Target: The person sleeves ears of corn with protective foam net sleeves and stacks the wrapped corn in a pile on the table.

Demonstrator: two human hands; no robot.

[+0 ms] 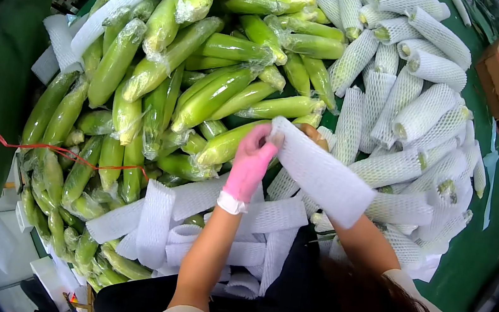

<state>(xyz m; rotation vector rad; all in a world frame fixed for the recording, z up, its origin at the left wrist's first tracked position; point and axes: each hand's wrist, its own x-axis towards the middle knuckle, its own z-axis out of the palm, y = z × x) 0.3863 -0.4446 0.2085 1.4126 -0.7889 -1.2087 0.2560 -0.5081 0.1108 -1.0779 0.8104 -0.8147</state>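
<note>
My left hand (250,164), in a pink glove, pinches the upper end of a white foam net sleeve (326,176). The sleeve slants down to the right across my right forearm and looks flat. Behind its upper end, my right hand (314,136) shows only a few bent fingers; what they hold is hidden. Just left of my hands lies a heap of green corn ears (213,96) wrapped in clear film. More loose foam sleeves (155,222) lie in front of my body, below my left hand.
Many corn ears in white foam sleeves (425,110) are piled on the right. They lie on a green table (466,250). A brown block (498,76) sits at the far right. Red string (65,150) crosses the heap on the left.
</note>
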